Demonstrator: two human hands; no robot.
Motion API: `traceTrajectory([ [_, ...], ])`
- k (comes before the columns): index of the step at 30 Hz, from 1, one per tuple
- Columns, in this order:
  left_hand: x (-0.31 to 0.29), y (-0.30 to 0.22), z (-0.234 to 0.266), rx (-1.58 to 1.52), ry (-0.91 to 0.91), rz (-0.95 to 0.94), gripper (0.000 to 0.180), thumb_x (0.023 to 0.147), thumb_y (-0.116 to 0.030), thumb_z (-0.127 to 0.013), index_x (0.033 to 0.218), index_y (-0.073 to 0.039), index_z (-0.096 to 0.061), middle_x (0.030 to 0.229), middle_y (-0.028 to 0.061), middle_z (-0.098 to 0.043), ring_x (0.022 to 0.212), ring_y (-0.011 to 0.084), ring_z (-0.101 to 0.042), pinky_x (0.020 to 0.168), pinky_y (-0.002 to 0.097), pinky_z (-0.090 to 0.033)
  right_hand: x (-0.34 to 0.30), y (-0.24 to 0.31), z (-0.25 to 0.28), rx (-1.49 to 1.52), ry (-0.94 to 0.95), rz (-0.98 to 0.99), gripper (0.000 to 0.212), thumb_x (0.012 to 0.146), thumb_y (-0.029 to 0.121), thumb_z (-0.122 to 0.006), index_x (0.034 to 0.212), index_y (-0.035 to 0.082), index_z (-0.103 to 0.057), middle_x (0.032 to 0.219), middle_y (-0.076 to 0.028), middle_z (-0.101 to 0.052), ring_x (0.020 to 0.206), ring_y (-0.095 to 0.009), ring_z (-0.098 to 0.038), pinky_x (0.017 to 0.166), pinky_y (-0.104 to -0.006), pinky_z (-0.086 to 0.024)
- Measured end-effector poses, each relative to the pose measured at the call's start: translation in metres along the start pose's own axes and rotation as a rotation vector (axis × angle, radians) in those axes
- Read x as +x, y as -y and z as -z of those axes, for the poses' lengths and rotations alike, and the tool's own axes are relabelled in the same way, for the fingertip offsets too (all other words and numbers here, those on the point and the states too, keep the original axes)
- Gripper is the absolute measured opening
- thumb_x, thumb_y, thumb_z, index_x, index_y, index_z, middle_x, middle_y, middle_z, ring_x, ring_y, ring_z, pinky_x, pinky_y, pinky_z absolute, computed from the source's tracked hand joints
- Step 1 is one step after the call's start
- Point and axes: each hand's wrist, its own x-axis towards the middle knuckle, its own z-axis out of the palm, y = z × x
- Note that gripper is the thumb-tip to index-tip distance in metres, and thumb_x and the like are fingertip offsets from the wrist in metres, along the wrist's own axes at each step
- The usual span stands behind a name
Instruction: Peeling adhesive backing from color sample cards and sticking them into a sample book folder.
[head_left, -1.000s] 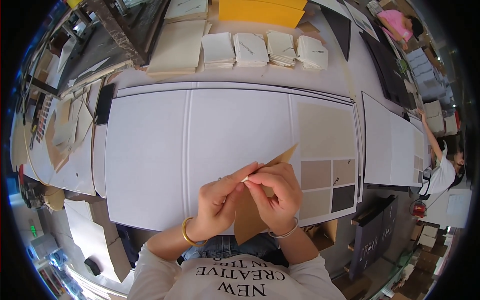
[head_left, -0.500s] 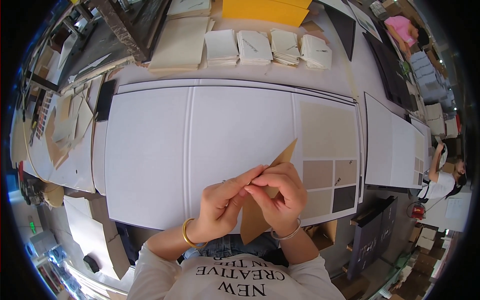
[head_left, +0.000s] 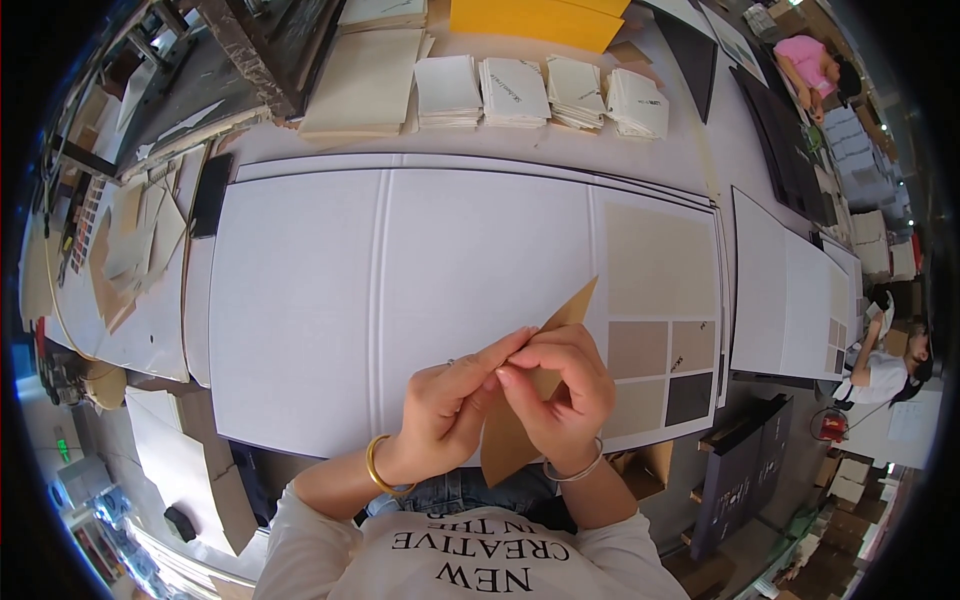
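A tan, stiff-looking sheet is held up nearly edge-on above the front of a large white panel. My left hand and my right hand meet at the sheet's left edge, their fingertips pinched together there. Whatever lies right between the fingertips is too small to make out. The panel has creased fold lines, and beige, taupe and dark squares are on its right side. More panels show beneath it along the far edge.
Beyond the panel stand several stacks of small cream cards, a pile of larger cream sheets and a yellow box. Another folded panel lies to the right. Paper scraps cover the left table. Two people are at the far right.
My hands and the tan sheet keep almost the same pose, with the fingertips still together. The view has shifted very slightly.
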Motion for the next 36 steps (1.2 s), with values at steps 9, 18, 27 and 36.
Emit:
traceTrajectory([
  [9,0.000,0.001,0.001,-0.031,0.004,0.037,0.050,0.083,0.014,-0.045,0.131,0.001,-0.055,0.096,0.0135,-0.069,0.067,0.0149,-0.062,0.064,0.0228,-0.049,0.001,-0.002,-0.001,0.022,0.007,-0.038,0.020,0.070,0.001,-0.079,0.084,0.008,-0.066,0.083,-0.003,-0.067,0.076,-0.020,-0.059,0.067,-0.0293,-0.045],
  [18,-0.001,0.002,0.003,-0.003,0.035,0.039,0.049,0.084,0.013,-0.045,0.131,0.001,-0.055,0.089,0.0119,-0.068,0.063,0.0124,-0.057,0.060,0.0215,-0.046,0.002,-0.007,0.002,0.002,0.028,0.023,0.016,0.072,0.000,-0.078,0.081,0.003,-0.065,0.078,-0.005,-0.065,0.072,-0.016,-0.056,0.062,-0.0262,-0.044],
  [27,-0.004,0.007,0.004,-0.001,0.046,0.075,0.049,0.084,0.013,-0.046,0.131,0.002,-0.055,0.099,0.0131,-0.070,0.065,0.0138,-0.059,0.062,0.0217,-0.047,0.002,-0.006,0.002,-0.002,0.042,-0.047,0.018,0.072,0.001,-0.078,0.084,0.008,-0.067,0.083,-0.001,-0.067,0.077,-0.019,-0.060,0.069,-0.0297,-0.045],
  [36,0.001,0.006,-0.003,0.043,-0.018,0.028,0.047,0.087,0.013,-0.046,0.133,0.002,-0.051,0.124,0.0153,-0.063,0.100,0.0242,-0.068,0.082,0.0282,-0.053,0.006,0.004,0.002,-0.139,0.039,0.021,0.016,0.074,0.004,-0.074,0.086,0.010,-0.066,0.085,0.001,-0.069,0.079,-0.016,-0.062,0.075,-0.0306,-0.041],
])
